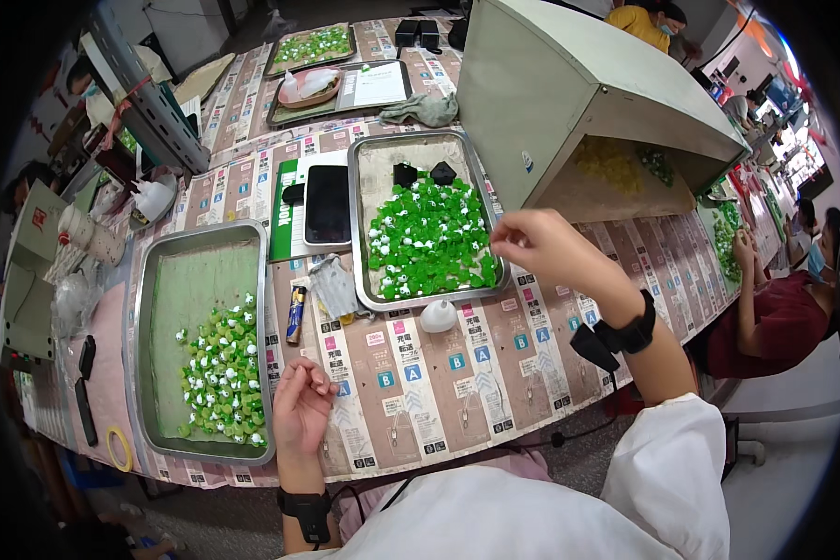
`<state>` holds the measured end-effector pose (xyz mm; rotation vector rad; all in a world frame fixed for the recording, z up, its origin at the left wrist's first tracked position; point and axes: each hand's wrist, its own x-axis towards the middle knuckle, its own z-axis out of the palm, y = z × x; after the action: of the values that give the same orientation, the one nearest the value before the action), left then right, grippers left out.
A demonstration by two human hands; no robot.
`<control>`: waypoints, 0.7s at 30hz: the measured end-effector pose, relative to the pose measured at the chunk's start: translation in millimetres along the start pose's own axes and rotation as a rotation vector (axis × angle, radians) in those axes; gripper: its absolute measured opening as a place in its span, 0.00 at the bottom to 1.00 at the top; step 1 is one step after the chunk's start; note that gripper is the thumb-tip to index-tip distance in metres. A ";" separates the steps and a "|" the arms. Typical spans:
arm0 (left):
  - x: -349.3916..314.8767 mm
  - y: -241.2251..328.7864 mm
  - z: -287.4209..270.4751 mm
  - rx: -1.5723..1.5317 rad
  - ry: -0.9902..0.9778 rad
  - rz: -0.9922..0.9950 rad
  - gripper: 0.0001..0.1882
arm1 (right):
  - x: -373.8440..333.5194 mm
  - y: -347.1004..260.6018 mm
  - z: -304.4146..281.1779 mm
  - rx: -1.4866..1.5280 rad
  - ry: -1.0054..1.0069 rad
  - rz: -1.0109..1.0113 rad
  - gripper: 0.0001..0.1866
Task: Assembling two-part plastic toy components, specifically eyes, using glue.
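My right hand (534, 241) is over the right rim of a metal tray (362, 224), thumb and fingertips pinched together; anything between them is too small to make out. Inside that tray lies a heap of small green pieces with white parts (429, 238), with two black lumps at its far edge. My left hand (304, 403) is palm up with curled fingers, beside a second metal tray (149, 308); what it may hold is hidden. Similar green and white pieces (222, 373) fill this tray's right half. A small white squeeze bottle (439, 316) stands just in front of the first tray.
A phone (328, 205) and a blue-yellow tube (296, 315) lie between the trays, near a grey rag (336, 287). At right stands a metal hood (532, 103) with yellow and green pieces inside. Further trays (310, 49) sit at the back. Several people work nearby.
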<state>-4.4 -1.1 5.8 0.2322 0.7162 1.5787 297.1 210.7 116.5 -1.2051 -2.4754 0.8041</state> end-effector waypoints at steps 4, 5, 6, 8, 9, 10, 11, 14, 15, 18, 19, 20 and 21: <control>-0.4 0.4 3.2 -0.009 -0.008 -0.005 0.06 | 83.1 18.9 21.6 -0.177 0.254 -0.187 0.15; 1.0 -1.5 4.6 -0.010 -0.019 -0.004 0.06 | 101.6 38.2 25.9 -0.232 0.264 -0.145 0.16; 1.9 -3.8 3.1 -0.018 -0.027 -0.009 0.06 | 119.8 53.9 32.6 -0.280 0.272 -0.109 0.18; 1.1 -4.3 4.0 -0.042 -0.012 -0.019 0.06 | 145.2 69.8 41.2 -0.309 0.202 -0.027 0.19; -0.4 -4.1 2.5 -0.044 -0.010 -0.011 0.06 | 152.8 69.8 43.1 -0.335 0.122 0.061 0.20; -0.7 -4.1 0.3 -0.039 -0.016 -0.013 0.06 | 158.2 71.1 43.4 -0.352 0.016 0.130 0.20; -0.5 -4.0 -1.2 -0.036 -0.024 -0.017 0.06 | 159.4 73.6 44.9 -0.357 0.016 0.127 0.20; -0.9 -2.3 -2.0 -0.030 -0.028 -0.025 0.06 | 158.2 76.3 46.8 -0.380 0.062 0.099 0.19; -1.2 -1.8 -2.3 -0.008 -0.034 -0.032 0.06 | 152.5 66.6 43.0 -0.361 0.092 0.077 0.19; -0.8 -0.8 -2.0 -0.019 -0.027 -0.033 0.06 | 153.0 55.1 32.2 -0.275 0.210 0.024 0.21; -0.5 -0.5 -1.6 -0.027 -0.026 -0.035 0.06 | 154.2 50.9 28.2 -0.200 0.304 -0.006 0.21; -0.3 -0.3 -1.2 -0.030 -0.022 -0.038 0.06 | 157.8 46.6 22.6 0.218 0.146 0.179 0.18; -0.2 0.2 -1.4 -0.033 -0.017 -0.042 0.06 | 157.5 36.9 21.2 0.214 0.142 0.181 0.18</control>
<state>-5.3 -1.8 4.9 0.2047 0.6777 1.5454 213.7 345.5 77.9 -1.3680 -2.1296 0.9667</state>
